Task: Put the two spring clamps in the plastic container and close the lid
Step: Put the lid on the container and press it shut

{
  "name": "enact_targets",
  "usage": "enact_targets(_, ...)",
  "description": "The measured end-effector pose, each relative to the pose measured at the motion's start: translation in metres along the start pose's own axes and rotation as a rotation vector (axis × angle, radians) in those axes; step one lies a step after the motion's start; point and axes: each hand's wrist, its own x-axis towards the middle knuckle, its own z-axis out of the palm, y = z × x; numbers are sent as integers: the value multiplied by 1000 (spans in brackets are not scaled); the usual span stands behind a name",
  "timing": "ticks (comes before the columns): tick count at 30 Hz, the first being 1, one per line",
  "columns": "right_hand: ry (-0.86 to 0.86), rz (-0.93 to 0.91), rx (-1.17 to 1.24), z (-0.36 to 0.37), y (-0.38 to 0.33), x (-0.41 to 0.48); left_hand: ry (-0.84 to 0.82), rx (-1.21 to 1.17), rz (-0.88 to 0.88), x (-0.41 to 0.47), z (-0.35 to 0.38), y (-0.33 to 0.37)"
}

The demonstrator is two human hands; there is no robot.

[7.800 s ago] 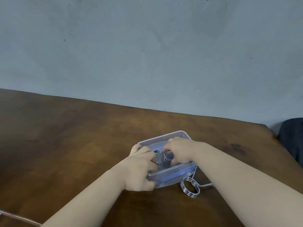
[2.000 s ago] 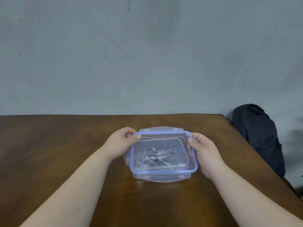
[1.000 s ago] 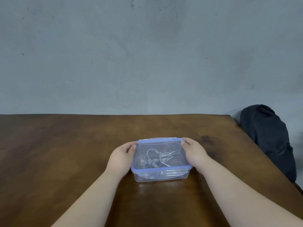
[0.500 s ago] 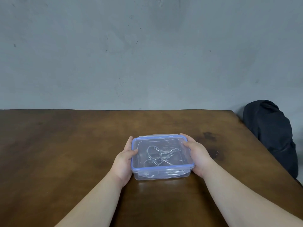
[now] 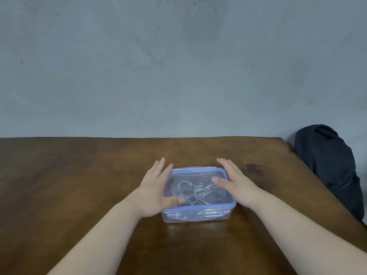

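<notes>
A clear plastic container (image 5: 196, 216) with a blue-rimmed lid (image 5: 198, 171) on top stands on the brown wooden table (image 5: 79, 185). Through the lid I see the metal spring clamps (image 5: 190, 192) lying inside, their coils and arms overlapping. My left hand (image 5: 156, 187) hovers at the container's left side, fingers spread, thumb over the lid's near left corner. My right hand (image 5: 232, 181) is at the right side, fingers spread, thumb over the lid. Neither hand grips anything.
A dark bag (image 5: 329, 169) sits off the table's right edge against the grey wall (image 5: 178, 66). A dark stain (image 5: 253, 167) marks the wood to the right of the container.
Both hands have let go of the container's sides and opened flat with fingers spread. The container stays in place with the lid on.
</notes>
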Motion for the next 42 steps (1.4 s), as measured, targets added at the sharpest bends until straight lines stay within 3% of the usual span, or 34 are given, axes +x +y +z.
enact_targets(3, -209, -165, -358, -14, -26, 5, -194, 278, 62, 11, -8, 19)
enact_targets(7, -494, -147, -757, -17, -47, 16, -369, 474, 3, 29, -12, 32)
enact_targets(14, -477, -137, -1001, -1, -49, 14, -371, 603, 30, 36, -10, 42)
enact_targets(28, -355, -223, -921, 2, -39, 6, -242, 480, 65, 27, -2, 28)
enact_targets(33, -324, -179, -792, -1, -31, -10, -229, 325, 35, 20, -2, 18)
enact_targets(38, -286, -168, -719, -4, -28, -22, -127, 118, -1, 10, -8, 7)
enact_targets(42, -146, -139, -478, -20, -34, -26, 14, -157, -47, 6, -20, 13)
